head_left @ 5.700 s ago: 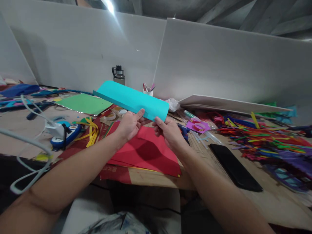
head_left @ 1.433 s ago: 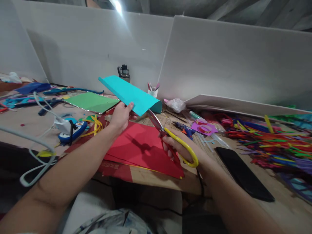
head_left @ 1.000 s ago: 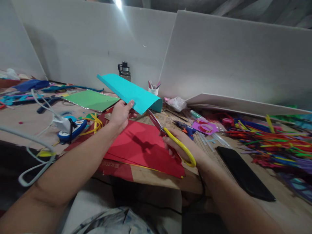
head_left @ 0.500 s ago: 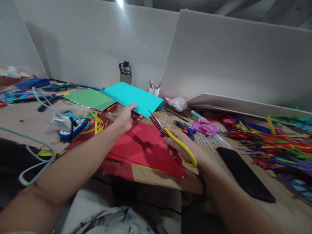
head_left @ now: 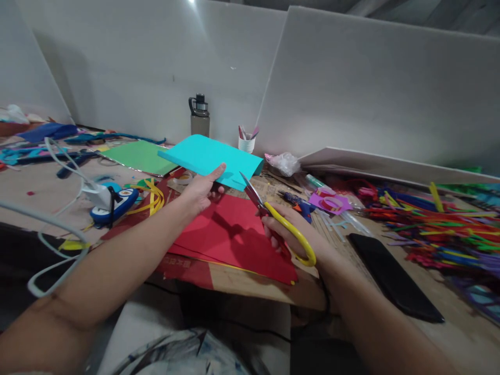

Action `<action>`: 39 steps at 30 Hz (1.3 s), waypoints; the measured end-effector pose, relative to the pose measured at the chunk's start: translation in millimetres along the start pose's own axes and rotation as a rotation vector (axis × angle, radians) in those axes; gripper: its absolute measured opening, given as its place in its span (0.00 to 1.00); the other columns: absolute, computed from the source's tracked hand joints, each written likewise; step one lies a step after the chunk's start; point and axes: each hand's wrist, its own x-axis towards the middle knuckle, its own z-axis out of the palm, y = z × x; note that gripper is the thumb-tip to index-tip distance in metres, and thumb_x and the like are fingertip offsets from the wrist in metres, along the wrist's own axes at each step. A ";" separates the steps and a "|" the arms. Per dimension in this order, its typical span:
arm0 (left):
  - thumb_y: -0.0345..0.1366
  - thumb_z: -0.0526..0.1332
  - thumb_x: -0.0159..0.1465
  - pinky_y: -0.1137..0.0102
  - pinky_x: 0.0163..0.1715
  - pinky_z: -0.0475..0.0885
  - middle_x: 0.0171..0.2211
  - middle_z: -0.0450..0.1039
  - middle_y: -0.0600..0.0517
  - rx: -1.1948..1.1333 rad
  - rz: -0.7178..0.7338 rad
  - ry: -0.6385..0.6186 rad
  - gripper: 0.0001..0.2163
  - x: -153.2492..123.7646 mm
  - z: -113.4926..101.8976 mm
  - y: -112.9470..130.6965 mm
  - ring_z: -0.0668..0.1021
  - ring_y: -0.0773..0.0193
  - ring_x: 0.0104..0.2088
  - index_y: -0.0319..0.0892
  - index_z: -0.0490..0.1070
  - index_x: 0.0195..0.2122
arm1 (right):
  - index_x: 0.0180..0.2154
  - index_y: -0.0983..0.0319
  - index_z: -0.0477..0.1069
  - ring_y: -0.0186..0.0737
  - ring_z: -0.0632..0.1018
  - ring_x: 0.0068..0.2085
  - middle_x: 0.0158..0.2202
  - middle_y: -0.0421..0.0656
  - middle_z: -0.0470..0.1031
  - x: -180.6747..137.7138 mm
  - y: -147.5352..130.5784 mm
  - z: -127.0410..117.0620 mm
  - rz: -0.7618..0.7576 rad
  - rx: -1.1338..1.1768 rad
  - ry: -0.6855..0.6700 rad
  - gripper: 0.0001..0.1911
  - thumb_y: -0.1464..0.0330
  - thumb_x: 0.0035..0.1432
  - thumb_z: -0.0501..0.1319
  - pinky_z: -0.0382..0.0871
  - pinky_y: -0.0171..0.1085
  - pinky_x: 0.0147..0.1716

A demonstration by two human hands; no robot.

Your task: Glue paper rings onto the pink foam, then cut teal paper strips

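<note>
In my left hand is a turquoise sheet, pinched at its near edge with the thumb on top. The sheet is raised over the table and its right end curls downward. My right hand grips yellow-handled scissors; part of the handle near the fingers looks red. The blade tips point up and left at the sheet's near right corner. Whether the blades touch the paper I cannot tell. Below both hands lie stacked red sheets, with shadows of the hands across them.
Behind stand a bottle and a white cup of pens. A green sheet and a blue power strip lie left. To the right are a glue gun, a black phone and a heap of colourful pipe cleaners.
The turquoise sheet and my left hand have shifted slightly left. The scissors' tips sit a little farther right along the sheet's near corner. Both grips stay the same.
</note>
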 end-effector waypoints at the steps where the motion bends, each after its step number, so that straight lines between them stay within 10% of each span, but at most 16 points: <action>1: 0.39 0.70 0.51 0.79 0.09 0.53 0.18 0.68 0.55 -0.031 -0.010 0.019 0.14 0.9 0.0 -1.5 0.67 0.74 0.13 0.41 0.64 0.25 | 0.40 0.60 0.63 0.29 0.68 0.16 0.19 0.34 0.66 0.1 -0.3 -0.7 -0.004 -0.011 -0.001 0.13 0.60 0.56 0.55 0.61 0.27 0.13; 16: 0.25 0.59 0.59 0.72 0.26 0.74 0.27 0.75 0.46 -0.081 -0.048 -0.280 0.02 -10.8 7.8 -10.9 0.78 0.65 0.26 0.34 0.71 0.31 | 0.33 0.61 0.62 0.27 0.67 0.15 0.18 0.33 0.65 -3.6 -2.7 -1.5 0.008 -0.037 0.041 0.08 0.62 0.57 0.53 0.61 0.26 0.14; 23: 0.25 0.63 0.54 0.67 0.37 0.75 0.33 0.77 0.48 -0.076 0.245 -0.264 0.07 -13.1 10.2 0.9 0.78 0.64 0.33 0.36 0.70 0.34 | 0.36 0.60 0.62 0.28 0.67 0.15 0.19 0.33 0.66 -1.7 -2.2 -5.3 0.009 0.027 0.016 0.09 0.62 0.55 0.55 0.61 0.26 0.13; 39: 0.22 0.62 0.50 0.72 0.27 0.71 0.31 0.73 0.55 -0.137 0.310 -0.218 0.18 -14.8 5.7 9.8 0.76 0.67 0.28 0.43 0.65 0.40 | 0.40 0.59 0.63 0.31 0.66 0.15 0.19 0.35 0.66 2.5 4.0 -10.5 0.200 0.364 -0.016 0.10 0.62 0.57 0.52 0.59 0.29 0.11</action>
